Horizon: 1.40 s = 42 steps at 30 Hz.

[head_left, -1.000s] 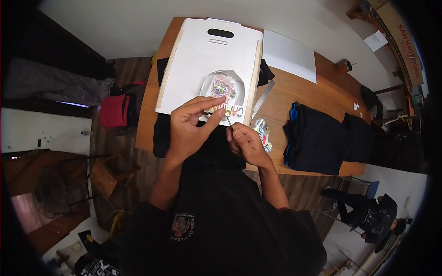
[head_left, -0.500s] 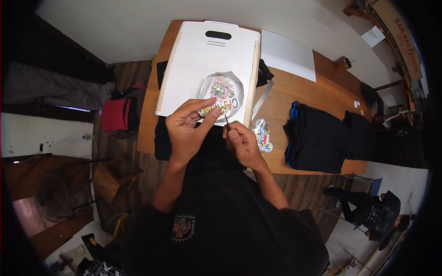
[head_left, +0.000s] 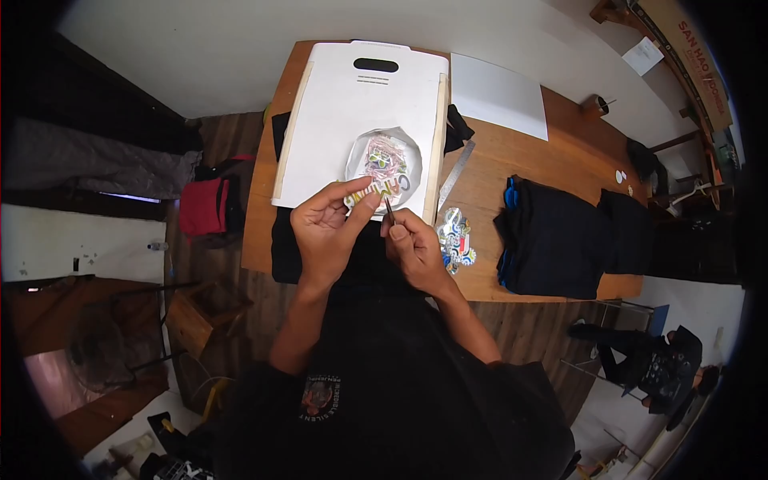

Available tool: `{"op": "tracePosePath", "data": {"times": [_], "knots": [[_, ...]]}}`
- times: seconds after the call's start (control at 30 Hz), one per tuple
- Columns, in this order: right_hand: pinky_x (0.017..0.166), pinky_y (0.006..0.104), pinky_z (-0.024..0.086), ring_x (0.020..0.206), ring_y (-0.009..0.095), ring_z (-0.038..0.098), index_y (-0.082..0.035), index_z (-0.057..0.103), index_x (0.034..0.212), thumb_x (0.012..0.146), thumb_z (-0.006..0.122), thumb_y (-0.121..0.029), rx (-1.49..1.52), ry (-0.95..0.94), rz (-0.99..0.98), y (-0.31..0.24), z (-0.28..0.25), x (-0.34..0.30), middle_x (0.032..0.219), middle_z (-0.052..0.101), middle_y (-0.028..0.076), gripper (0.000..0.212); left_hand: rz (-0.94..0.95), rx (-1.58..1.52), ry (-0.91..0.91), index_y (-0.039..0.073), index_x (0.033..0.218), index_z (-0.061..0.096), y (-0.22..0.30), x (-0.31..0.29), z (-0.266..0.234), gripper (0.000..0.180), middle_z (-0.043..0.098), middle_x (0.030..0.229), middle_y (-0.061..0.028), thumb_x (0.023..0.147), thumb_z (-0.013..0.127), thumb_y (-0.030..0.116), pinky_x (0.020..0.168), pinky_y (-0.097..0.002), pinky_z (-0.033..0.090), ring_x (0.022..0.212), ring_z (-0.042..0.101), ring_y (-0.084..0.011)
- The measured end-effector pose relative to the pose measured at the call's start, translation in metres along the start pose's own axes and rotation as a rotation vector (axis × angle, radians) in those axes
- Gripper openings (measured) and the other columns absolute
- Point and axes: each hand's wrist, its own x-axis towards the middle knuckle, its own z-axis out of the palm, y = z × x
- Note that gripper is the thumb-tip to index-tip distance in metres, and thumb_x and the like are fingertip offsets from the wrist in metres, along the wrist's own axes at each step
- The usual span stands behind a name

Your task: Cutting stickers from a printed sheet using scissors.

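View from the head: looks down on both hands over a wooden table (head_left: 480,188).
Left hand (head_left: 326,228): thumb and fingers pinch a colourful lettered piece (head_left: 387,190), covering part of it.
Right hand (head_left: 414,250): fingers curled around a thin dark tool (head_left: 389,208), its tip at the near edge of the piece; whether it touches, and what kind of tool it is, I cannot tell.
Lettered piece: held above the near side of a white bowl (head_left: 414,160), which sits on a white board (head_left: 326,120).
Bowl: holds a heap of pinkish and coloured scraps (head_left: 384,154), so some trimming seems done.
Held piece, progress: appears partway through; the tool is at it and it has not been put down. Its outline already looks cut to shape; what is left on it is too small to make out.
Patterned pieces (head_left: 456,240): a loose pile on the table just beside the right hand; finished or waiting, I cannot tell.
Ruler (head_left: 457,172): lies between the board and the black cloths, in neither hand.
Black cloths (head_left: 552,240): stacked at the right, apart from the hands.
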Motion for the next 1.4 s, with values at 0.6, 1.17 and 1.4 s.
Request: {"op": "tracePosePath", "data": {"times": [0.6,1.17,1.4], "knots": [[0.048,0.0218,0.029,0.05,0.005,0.034,-0.001,0.05,0.097,0.105,0.044,-0.036,0.033,-0.012,0.008,0.017,-0.001,-0.004,0.061,0.039,-0.003,0.036,-0.055,-0.059,0.042,-0.014,0.113,0.061,-0.005,-0.005,0.001,0.028,0.069,0.1,-0.0184,0.086,0.067,-0.009,0.082,-0.0254,0.056,0.089,0.068,-0.0162],[0.047,0.0216,0.028,0.049,0.005,0.033,-0.002,0.05,0.098,0.105,0.044,-0.035,0.054,-0.006,0.02,0.017,-0.002,-0.006,0.06,0.038,-0.004,0.035,-0.078,-0.09,0.029,-0.011,0.108,0.06,-0.008,-0.008,-0.001,0.024,0.068,0.097,-0.0166,0.086,0.067,-0.009,0.081,-0.0247,0.055,0.088,0.068,-0.0155],[0.047,0.0219,0.027,0.049,0.005,0.032,-0.002,0.05,0.097,0.105,0.043,-0.037,0.062,-0.011,0.012,0.017,-0.005,-0.008,0.06,0.037,-0.004,0.036,-0.075,-0.09,0.016,-0.01,0.104,0.058,-0.007,-0.007,0.002,0.021,0.067,0.094,-0.0137,0.085,0.068,-0.009,0.08,-0.0233,0.055,0.087,0.067,-0.0143]]}}
